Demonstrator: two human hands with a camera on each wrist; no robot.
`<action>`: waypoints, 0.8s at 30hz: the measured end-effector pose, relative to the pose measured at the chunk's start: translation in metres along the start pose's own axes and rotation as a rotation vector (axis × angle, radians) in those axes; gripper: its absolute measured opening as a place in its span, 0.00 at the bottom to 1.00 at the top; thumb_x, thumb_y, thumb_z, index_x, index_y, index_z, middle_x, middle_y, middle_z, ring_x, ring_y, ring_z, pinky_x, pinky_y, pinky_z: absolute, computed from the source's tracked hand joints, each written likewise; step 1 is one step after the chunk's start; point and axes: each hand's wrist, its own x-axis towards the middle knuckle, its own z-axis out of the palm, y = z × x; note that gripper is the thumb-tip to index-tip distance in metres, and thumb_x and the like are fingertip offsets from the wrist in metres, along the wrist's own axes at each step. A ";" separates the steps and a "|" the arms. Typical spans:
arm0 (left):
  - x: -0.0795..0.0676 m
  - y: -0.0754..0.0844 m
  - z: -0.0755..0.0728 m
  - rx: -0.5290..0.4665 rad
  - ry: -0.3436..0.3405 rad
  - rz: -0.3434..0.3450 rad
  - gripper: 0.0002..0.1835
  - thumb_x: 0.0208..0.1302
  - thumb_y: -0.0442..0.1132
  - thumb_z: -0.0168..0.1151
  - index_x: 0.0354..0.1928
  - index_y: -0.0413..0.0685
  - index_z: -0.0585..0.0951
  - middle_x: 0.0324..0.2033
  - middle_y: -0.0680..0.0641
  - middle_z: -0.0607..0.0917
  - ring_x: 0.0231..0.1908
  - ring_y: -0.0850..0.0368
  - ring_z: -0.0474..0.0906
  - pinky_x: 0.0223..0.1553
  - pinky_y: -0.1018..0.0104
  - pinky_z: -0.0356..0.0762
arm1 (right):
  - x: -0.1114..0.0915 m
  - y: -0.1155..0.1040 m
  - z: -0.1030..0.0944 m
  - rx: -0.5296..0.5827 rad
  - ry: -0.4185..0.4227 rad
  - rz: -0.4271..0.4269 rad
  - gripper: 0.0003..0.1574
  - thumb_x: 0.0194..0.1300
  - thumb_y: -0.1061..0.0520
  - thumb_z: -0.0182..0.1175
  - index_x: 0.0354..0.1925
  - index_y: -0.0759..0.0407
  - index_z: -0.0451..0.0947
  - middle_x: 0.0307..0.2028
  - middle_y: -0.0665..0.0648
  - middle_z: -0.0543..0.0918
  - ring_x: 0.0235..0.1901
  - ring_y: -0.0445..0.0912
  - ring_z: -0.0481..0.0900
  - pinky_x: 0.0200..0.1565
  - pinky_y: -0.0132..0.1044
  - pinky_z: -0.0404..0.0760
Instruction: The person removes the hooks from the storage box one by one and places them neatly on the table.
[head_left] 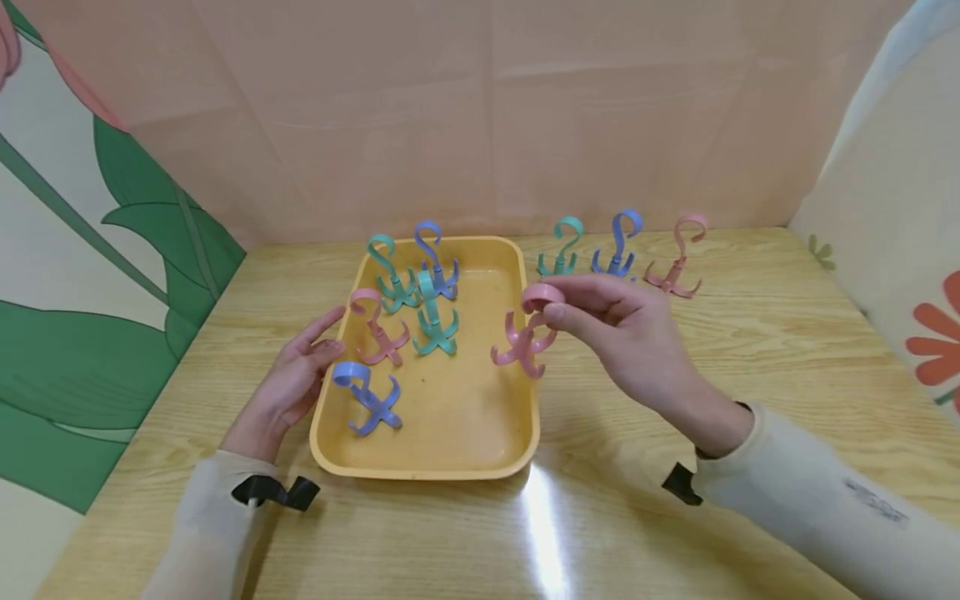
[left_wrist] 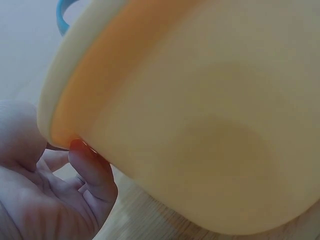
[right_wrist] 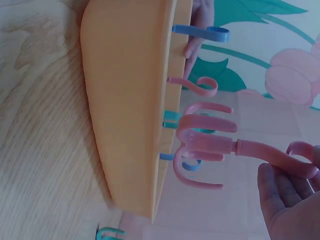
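My right hand (head_left: 637, 333) pinches a pink four-pronged hanging hook (head_left: 519, 350) by its curved top, between thumb and fingers. The hook's prongs hang above the right rim of the yellow tray (head_left: 480, 417); in the right wrist view the pink hook (right_wrist: 207, 142) stands out past the tray's edge. My left hand (head_left: 288, 387) is at the tray's left side, fingertips touching the outer wall just under the rim. In the tray are two green hooks (head_left: 437, 329), two blue hooks (head_left: 373, 408) and another pink hook (head_left: 382, 342).
Behind my right hand, a green hook (head_left: 562, 246), a blue hook (head_left: 621, 242) and a pink hook (head_left: 678, 258) stand on the wooden table (head_left: 787, 358). A pink cloth-like backdrop (head_left: 480, 125) rises at the table's far edge, with patterned panels on both sides.
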 end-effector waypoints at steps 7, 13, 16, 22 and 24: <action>0.001 0.000 -0.001 0.001 0.000 -0.001 0.33 0.78 0.35 0.49 0.80 0.56 0.54 0.40 0.48 0.81 0.36 0.60 0.82 0.35 0.67 0.84 | -0.008 -0.008 -0.019 -0.040 0.038 0.004 0.16 0.67 0.71 0.62 0.53 0.70 0.82 0.46 0.65 0.86 0.43 0.53 0.87 0.46 0.34 0.84; 0.001 -0.001 -0.001 -0.012 -0.007 -0.001 0.33 0.78 0.35 0.50 0.80 0.55 0.54 0.39 0.48 0.81 0.36 0.60 0.82 0.36 0.66 0.84 | -0.015 -0.010 -0.036 -0.040 0.084 0.030 0.17 0.67 0.72 0.61 0.54 0.72 0.81 0.47 0.65 0.86 0.43 0.52 0.87 0.46 0.38 0.84; 0.002 -0.001 -0.001 -0.019 -0.008 0.000 0.33 0.78 0.34 0.49 0.80 0.55 0.54 0.39 0.48 0.82 0.35 0.60 0.83 0.36 0.66 0.84 | -0.018 -0.010 -0.044 -0.037 0.103 0.039 0.17 0.67 0.72 0.61 0.54 0.73 0.80 0.46 0.64 0.87 0.43 0.51 0.87 0.46 0.38 0.84; 0.002 -0.001 -0.001 -0.014 -0.009 0.002 0.33 0.78 0.34 0.49 0.80 0.55 0.53 0.39 0.48 0.81 0.36 0.60 0.82 0.36 0.66 0.84 | -0.027 -0.009 -0.064 -0.022 0.146 0.043 0.18 0.67 0.74 0.60 0.55 0.76 0.79 0.46 0.63 0.87 0.42 0.49 0.87 0.46 0.37 0.84; 0.002 -0.001 -0.001 -0.012 -0.009 0.001 0.33 0.78 0.34 0.49 0.80 0.55 0.54 0.40 0.48 0.81 0.36 0.60 0.82 0.36 0.66 0.84 | -0.030 -0.009 -0.072 -0.006 0.167 0.034 0.18 0.66 0.75 0.60 0.54 0.78 0.78 0.46 0.63 0.87 0.42 0.49 0.87 0.46 0.37 0.84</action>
